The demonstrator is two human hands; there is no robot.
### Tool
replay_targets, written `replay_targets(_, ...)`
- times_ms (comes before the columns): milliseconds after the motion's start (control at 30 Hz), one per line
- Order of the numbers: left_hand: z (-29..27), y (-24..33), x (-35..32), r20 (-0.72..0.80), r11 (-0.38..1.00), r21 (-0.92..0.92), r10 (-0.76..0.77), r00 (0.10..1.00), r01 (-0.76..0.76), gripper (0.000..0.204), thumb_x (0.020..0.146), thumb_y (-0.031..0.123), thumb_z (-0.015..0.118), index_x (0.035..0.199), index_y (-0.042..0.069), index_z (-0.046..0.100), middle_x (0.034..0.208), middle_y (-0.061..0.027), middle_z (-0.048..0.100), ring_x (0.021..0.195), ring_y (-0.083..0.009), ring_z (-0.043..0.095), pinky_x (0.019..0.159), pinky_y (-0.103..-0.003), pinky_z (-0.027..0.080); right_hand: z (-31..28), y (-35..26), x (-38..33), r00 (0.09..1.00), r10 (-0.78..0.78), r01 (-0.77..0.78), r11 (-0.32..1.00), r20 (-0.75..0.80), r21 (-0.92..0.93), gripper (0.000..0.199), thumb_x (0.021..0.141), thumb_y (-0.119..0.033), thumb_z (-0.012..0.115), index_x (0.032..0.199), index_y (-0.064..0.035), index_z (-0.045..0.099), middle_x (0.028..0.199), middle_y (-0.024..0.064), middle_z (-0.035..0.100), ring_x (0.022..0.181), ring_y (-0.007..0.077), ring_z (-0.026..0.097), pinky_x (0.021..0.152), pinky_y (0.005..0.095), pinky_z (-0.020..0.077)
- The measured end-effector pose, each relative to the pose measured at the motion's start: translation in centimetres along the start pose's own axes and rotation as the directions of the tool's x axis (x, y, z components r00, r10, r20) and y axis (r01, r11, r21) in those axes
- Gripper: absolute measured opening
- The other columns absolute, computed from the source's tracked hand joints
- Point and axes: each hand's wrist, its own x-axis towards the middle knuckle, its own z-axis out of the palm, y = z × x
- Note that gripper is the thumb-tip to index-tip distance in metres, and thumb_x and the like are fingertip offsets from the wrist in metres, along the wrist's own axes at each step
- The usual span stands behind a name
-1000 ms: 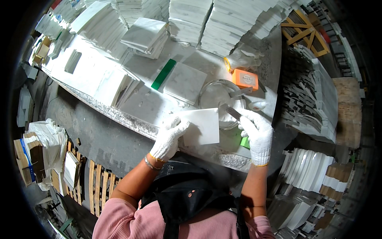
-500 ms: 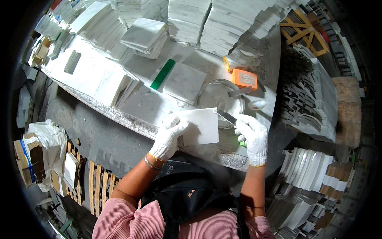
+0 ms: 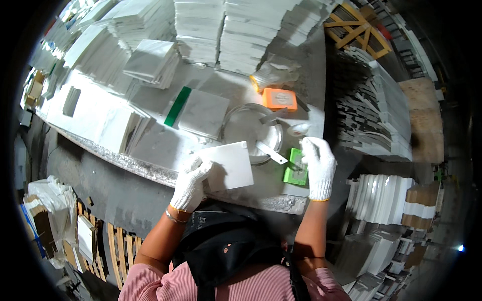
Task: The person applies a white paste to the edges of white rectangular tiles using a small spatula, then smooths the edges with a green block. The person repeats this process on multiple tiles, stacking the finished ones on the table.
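My left hand, in a white knit glove, grips the left edge of a square white stone tile, tilted above the table. A small mark shows at the tile's upper right corner. To its right, a putty knife leans on the rim of a round clear dish with whitish paste inside. My right hand, gloved too, hovers beside a green box, fingers loosely bent with nothing visible in them. Just beyond its fingertips lies a small white rounded object; its kind is unclear.
An orange box stands behind the dish, near a second flat blade and a crumpled glove. Left of the dish lie a tile stack and a green strip. Tall tile stacks line the table's back.
My right hand has let go of the putty knife, leaving it on the dish, and moved right toward the green box. My left hand still holds the tile. The whole view has shifted.
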Motion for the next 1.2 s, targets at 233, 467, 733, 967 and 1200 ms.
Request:
replay_targets(233,-0.4,-0.4,0.2,0.021,0.998,-0.017,-0.056,0.998,0.056,0.036,0.097,0.019,0.055,0.124,-0.004,0.058,0.100,-0.0132,0.068,0.088,-0.0209,0.066,0.078,-0.032,0.054,0.9,4.6,5.4,0.946,-0.324,0.315,0.904,0.016,-0.290,0.051,0.077,-0.032,0.082,0.119,-0.0088,0.065,0.101,0.0113,0.070,0.092,0.0228,0.066,0.083,0.0376,0.0525)
replay_targets(467,-0.9,-0.7,0.1,0.018,0.992,-0.086,-0.086,0.996,0.088,0.029,0.098,0.013,0.057,0.123,-0.001,0.061,0.107,-0.0055,0.066,0.098,-0.0132,0.061,0.086,-0.027,0.049,0.1,1.8,4.0,0.953,-0.190,0.127,0.958,0.235,0.256,0.032,0.086,-0.002,0.069,0.118,-0.0004,0.062,0.099,0.0039,0.067,0.089,0.0108,0.063,0.081,0.0268,0.0522)
replay_targets(733,-0.6,-0.2,-0.2,0.033,0.989,-0.109,-0.100,0.994,0.103,0.031,0.097,0.015,0.058,0.123,-0.001,0.061,0.105,-0.0070,0.067,0.094,-0.0152,0.062,0.083,-0.029,0.051,-0.1,-2.1,0.1,0.841,-0.296,0.278,0.954,0.452,0.108,0.043,0.076,-0.014,0.084,0.115,-0.0026,0.070,0.101,0.0115,0.072,0.089,0.0165,0.068,0.082,0.0319,0.0538)
replay_targets(967,-0.5,-0.5,0.0,0.015,0.994,-0.082,-0.065,0.998,0.066,0.035,0.096,0.019,0.060,0.124,-0.002,0.059,0.099,-0.0111,0.069,0.087,-0.0191,0.066,0.078,-0.031,0.054,0.4,-3.1,-0.3,0.812,-0.305,0.348,0.938,0.498,0.008,0.036,0.074,-0.010,0.080,0.107,0.0024,0.072,0.096,0.0100,0.072,0.086,0.0148,0.068,0.079,0.0305,0.0538)
replay_targets(1200,-0.6,-0.5,0.0,0.021,0.997,-0.062,-0.048,0.999,0.049,0.032,0.096,0.017,0.058,0.121,-0.002,0.060,0.099,-0.0112,0.069,0.087,-0.0189,0.066,0.079,-0.031,0.053,0.6,-3.0,-0.2,0.799,-0.370,0.423,0.906,0.474,-0.007,0.034,0.073,-0.019,0.084,0.101,-0.0015,0.074,0.093,0.0145,0.073,0.082,0.0251,0.071,0.073,0.0339,0.0546)
